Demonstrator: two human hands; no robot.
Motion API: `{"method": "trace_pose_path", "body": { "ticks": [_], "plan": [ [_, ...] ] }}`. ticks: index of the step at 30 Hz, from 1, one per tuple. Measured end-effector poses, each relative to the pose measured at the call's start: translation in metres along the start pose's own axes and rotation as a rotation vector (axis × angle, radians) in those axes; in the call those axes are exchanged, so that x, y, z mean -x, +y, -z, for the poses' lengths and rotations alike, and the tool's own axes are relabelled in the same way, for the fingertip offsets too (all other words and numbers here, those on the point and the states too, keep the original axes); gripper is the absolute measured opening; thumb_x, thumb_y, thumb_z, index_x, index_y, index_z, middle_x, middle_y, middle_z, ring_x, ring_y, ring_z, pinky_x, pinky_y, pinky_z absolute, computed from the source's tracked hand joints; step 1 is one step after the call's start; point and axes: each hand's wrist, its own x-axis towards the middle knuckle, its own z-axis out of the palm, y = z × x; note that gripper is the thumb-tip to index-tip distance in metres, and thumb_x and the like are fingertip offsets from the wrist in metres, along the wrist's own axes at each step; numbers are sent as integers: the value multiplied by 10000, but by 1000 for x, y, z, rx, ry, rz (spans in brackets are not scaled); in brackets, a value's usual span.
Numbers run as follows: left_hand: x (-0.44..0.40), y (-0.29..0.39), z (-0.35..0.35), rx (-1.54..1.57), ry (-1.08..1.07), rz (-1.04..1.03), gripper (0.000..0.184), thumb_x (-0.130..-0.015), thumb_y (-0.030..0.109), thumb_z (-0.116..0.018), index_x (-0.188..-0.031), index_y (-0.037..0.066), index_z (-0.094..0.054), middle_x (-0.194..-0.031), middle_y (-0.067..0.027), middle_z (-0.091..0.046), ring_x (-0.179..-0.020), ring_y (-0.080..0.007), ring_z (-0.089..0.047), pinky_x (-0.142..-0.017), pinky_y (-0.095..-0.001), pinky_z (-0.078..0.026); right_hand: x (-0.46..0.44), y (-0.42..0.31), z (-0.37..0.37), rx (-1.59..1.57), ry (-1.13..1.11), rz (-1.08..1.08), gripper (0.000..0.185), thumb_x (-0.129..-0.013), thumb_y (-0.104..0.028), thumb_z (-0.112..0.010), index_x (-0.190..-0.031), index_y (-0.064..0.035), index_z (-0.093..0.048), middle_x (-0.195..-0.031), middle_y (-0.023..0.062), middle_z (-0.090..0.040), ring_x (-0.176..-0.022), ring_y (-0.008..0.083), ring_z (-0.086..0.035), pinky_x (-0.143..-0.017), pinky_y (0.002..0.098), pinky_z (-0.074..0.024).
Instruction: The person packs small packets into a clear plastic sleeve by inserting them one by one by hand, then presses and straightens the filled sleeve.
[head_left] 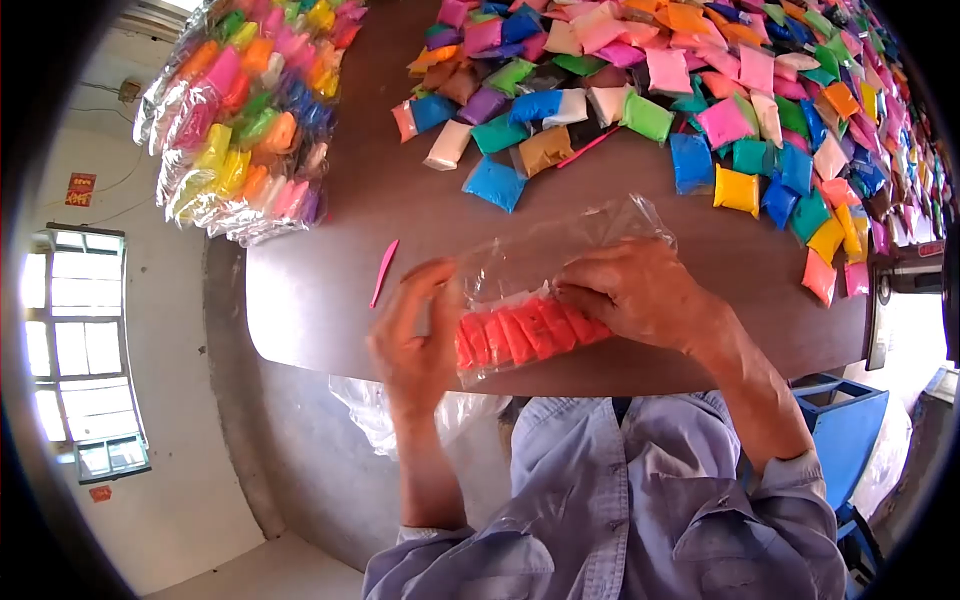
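A clear plastic bag [520,255] lies at the near edge of the brown table, with a row of several red packets [520,332] inside its lower part. My right hand [640,295] pinches the bag at the right end of the row, its fingers closed over the plastic. At the left end of the row is my left hand [415,325], raised beside the bag and slightly blurred, with its fingers curved and apart. Whether its far fingers touch the plastic is hard to make out.
Many small coloured packets [725,120] are heaped across the back and right of the table [430,225]. Filled clear bags [250,120] are stacked at the back left. A pink tool [384,272] lies left of my hands. A blue stool [845,425] stands at the lower right.
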Motion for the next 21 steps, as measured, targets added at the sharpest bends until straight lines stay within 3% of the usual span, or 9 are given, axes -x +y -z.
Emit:
{"method": "trace_pose_path", "body": {
  "ticks": [4,6,10,11,17,21],
  "plan": [
    [21,-20,18,-44,-145,90,262,-974,80,-749,-1211,-28,-772,-1250,-174,-788,-1160,-304,-757,-1018,-389,-571,-1,0,-1,9,-3,-7,165,-996,-227,-740,-1004,-66,-775,-978,93,-782,-902,341,-747,-795,452,-578],
    [37,-25,8,-11,-224,123,280,-980,110,-751,-1227,-19,-770,-1243,-176,-786,-1178,-306,-748,-1021,-390,-568,0,1,-2,-26,-11,-54,219,-1035,-321,-691,-1010,-116,-763,-935,82,-766,-922,352,-739,-819,480,-575],
    [54,-40,-12,14,-43,122,160,-1034,122,-715,-1108,-10,-766,-1065,-141,-792,-970,-271,-757,-885,-359,-579,2,0,-4,25,19,-31,205,-1032,-309,-698,-985,-118,-755,-910,74,-759,-899,343,-734,-804,475,-571],
    [54,-40,-16,-20,-2,114,149,-1060,121,-692,-1024,-14,-744,-968,-125,-779,-871,-246,-733,-789,-349,-568,2,0,-3,32,21,-26,206,-1030,-310,-700,-977,-119,-756,-907,71,-759,-892,343,-735,-799,475,-572],
    [55,-58,-26,-39,97,66,138,-1075,95,-693,-994,-12,-721,-897,-122,-758,-747,-200,-688,-683,-322,-538,1,-1,-4,42,33,-30,216,-1022,-311,-709,-951,-113,-756,-892,68,-760,-859,342,-735,-769,472,-573],
    [53,-56,-26,-48,100,93,120,-1076,84,-692,-1015,-16,-718,-890,-126,-756,-715,-191,-683,-676,-302,-532,1,-1,-4,53,43,-15,212,-1019,-310,-713,-947,-115,-758,-877,69,-757,-854,338,-736,-762,472,-572]
  ]
}}
